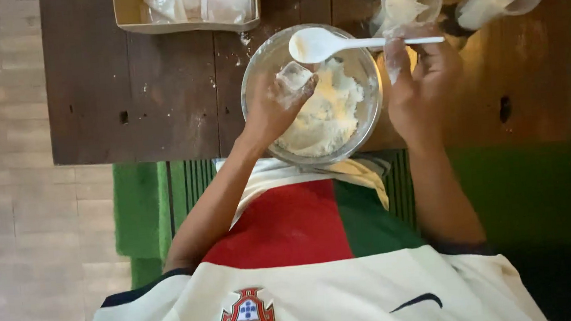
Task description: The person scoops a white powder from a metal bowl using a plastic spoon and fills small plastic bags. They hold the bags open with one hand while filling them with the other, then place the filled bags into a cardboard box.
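Two hands work over the glass bowl [312, 94] of white dough on the counter [131, 91]: left hand [274, 107] pinches a dough lump [292, 76], right hand [421, 75] holds a white spoon [331, 44]. Shaping goes best low over the bowl, catching crumbs.

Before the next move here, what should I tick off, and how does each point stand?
1. Left hand grips the small clear bag: ok, pinched at the fingertips over the bowl.
2. Right hand holds the white spoon by its handle: ok.
3. Spoon sits over the bowl, so spills fall in: ok.
4. Spoon loaded: cannot tell, its scoop looks white all over.
5. Bag mouth open toward the spoon: cannot tell, too blurred.
6. Flour left in the bowl: ok, a full heap.
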